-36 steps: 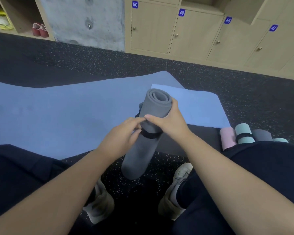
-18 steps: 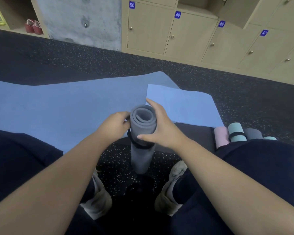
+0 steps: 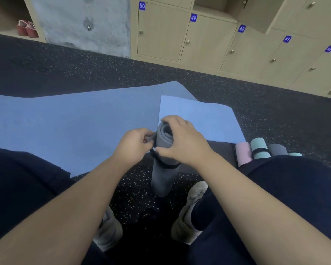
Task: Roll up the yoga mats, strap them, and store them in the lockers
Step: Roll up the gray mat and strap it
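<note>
The person crouches on the speckled dark floor (image 3: pixel 275 115) with a rolled grey mat (image 3: pixel 163 169) standing on end between their shoes. The right hand (image 3: pixel 182 142) curls around the top of the roll, fingers draped over the open spiral end and thumb pressing on the side just above a black strap (image 3: pixel 166 165) that circles the roll. The left hand (image 3: pixel 133 144), on the other side of the roll from the right, pinches the loose outer edge of the grey mat near the top, its fingers bent closed on that flap. Both hands are touching the roll, and the strap sits just below them.

Beyond the hands, two light blue mats lie flat on the floor: a large one (image 3: pixel 65 131) stretching away past the left hand, and a smaller one (image 3: pixel 204 119) behind the right hand, overlapping the large one's corner. Past the right wrist, a cluster of rolled mats (image 3: pixel 260 149) lies side by side on the floor: pink, teal with a black band, grey, and another teal partly hidden by the person's dark trouser leg. Farther beyond the grip, a row of pale wooden lockers (image 3: pixel 204 43) runs along the wall, numbered 50, 49, 48 and 47, their doors closed; one compartment in the row above stands open. Far off past the left hand, a pair of red shoes (image 3: pixel 26 28) sits in an open shelf.
</note>
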A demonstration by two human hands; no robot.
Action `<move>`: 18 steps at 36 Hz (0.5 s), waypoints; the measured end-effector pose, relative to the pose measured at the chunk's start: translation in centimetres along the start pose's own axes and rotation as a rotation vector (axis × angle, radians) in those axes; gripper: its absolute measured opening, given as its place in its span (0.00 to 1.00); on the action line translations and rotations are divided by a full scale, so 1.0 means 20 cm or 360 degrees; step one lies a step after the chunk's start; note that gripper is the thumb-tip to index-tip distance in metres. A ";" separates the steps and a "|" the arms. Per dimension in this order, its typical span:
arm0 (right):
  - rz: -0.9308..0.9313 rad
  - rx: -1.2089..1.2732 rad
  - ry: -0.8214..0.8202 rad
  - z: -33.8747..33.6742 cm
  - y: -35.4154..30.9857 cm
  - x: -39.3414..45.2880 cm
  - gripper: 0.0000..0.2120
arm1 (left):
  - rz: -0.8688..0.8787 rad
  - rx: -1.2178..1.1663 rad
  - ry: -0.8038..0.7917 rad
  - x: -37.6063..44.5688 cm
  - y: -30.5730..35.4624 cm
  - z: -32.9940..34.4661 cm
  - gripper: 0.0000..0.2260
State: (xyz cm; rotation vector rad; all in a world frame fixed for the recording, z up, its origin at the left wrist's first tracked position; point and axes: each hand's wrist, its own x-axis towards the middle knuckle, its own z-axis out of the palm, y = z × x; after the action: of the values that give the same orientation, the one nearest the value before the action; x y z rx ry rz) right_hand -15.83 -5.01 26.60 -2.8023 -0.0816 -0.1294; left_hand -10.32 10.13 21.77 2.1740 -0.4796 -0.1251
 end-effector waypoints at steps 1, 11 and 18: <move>0.0021 0.0025 0.0028 0.01 0.00 0.00 0.36 | 0.0008 -0.0024 0.0016 0.00 0.01 0.00 0.06; 0.0131 -0.0125 -0.0106 0.01 -0.01 0.04 0.43 | 0.0016 -0.0326 0.0161 0.00 0.07 0.00 0.16; 0.0126 -0.0116 -0.0236 0.05 0.02 0.05 0.49 | 0.0077 -0.0447 0.0245 0.01 0.13 -0.04 0.16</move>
State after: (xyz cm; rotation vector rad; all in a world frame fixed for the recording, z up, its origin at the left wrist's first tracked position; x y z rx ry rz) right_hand -14.79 -5.09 25.61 -2.8791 -0.0007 0.0966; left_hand -10.73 9.26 24.37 1.8793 -0.4006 0.0026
